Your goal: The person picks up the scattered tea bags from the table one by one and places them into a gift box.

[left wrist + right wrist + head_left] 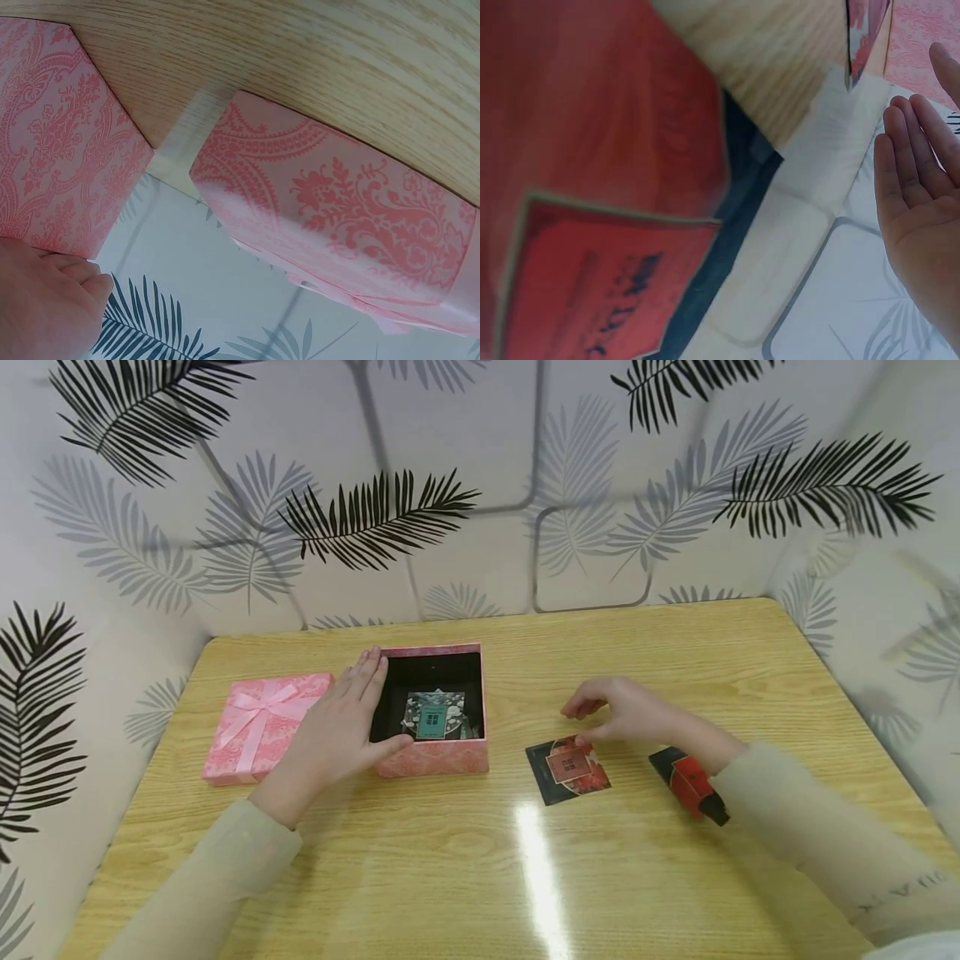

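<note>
A pink patterned box (435, 758) with a black inside stands at the middle left of the table. In it lies a dark green tea sachet (433, 717). My left hand (337, 727) rests on the box's left rim, fingers fairly straight and thumb towards the front edge; the left wrist view shows this hand (52, 300) against the box wall (67, 127). Over a red and black sachet (567, 770) hovers my right hand (626, 714), its fingers loosely bent. The right wrist view shows that hand (922, 180) with nothing in its grasp.
Left of the box is its pink lid (258, 727) with a ribbon bow. Another red and black packet (688, 783) lies under my right wrist, looming large in the right wrist view. The wooden table (420, 877) meets a leaf-patterned wall covering (480, 552) behind.
</note>
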